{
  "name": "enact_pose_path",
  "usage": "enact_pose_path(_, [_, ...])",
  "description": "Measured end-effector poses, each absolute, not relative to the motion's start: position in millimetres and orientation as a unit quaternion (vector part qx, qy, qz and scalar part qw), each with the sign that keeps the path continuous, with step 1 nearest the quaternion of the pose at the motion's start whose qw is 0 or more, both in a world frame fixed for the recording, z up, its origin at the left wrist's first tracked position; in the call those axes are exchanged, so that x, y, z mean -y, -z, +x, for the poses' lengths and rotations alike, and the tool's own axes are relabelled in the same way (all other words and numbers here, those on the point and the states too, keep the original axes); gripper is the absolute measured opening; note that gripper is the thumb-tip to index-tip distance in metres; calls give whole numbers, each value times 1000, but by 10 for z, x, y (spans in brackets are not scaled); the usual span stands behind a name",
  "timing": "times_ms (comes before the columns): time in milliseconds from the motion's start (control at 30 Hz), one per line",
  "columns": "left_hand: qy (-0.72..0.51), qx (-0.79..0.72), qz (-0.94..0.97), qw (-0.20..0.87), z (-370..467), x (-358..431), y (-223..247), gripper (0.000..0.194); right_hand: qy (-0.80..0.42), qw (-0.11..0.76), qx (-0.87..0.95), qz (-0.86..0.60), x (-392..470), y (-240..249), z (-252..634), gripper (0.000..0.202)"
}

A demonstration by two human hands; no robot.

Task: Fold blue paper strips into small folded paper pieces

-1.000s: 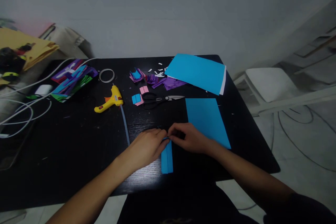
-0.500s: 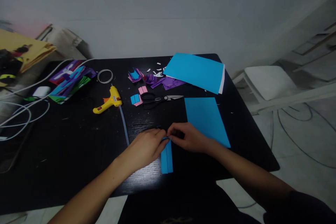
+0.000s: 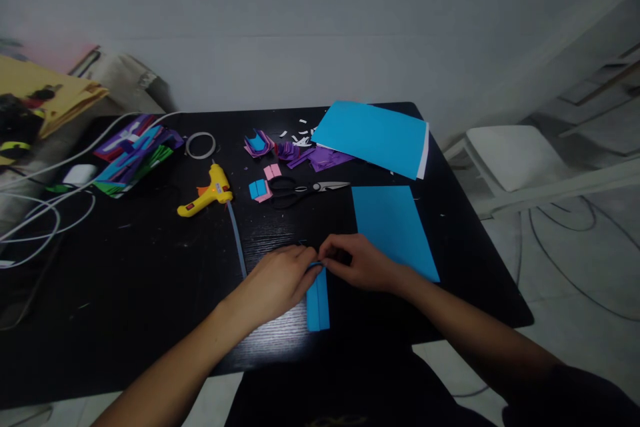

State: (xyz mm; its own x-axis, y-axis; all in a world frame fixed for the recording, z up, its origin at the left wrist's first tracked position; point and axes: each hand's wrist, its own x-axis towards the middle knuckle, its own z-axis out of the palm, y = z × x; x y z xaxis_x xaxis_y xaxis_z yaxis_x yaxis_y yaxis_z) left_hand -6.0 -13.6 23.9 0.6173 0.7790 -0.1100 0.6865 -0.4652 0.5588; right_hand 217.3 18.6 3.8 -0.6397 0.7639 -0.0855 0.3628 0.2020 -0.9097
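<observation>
A folded blue paper strip (image 3: 318, 303) with a crease line down its length lies on the black table. My left hand (image 3: 286, 280) grips its far end, thumb and fingers closed on it. At the same end, the fingertips of my right hand (image 3: 355, 260) are pinched on the paper, touching the left fingers. The very tip of the strip is partly hidden by the fingers. A blue paper sheet (image 3: 395, 230) lies flat beside and partly behind my right forearm.
Scissors (image 3: 310, 192), small folded blue and pink paper pieces (image 3: 259, 189) and a yellow glue gun (image 3: 210, 192) with a glue stick lie beyond my hands. A larger blue sheet (image 3: 373, 137) rests far right. Cables (image 3: 55, 213) run at left; a white chair (image 3: 515, 157) stands right.
</observation>
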Motion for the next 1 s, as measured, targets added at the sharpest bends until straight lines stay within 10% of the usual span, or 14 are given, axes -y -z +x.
enact_pose_path(1000, [-61, -432, 852, 289, -55, 141, -260, 21, -509, 201, 749, -374, -187, -43, 2180, 5])
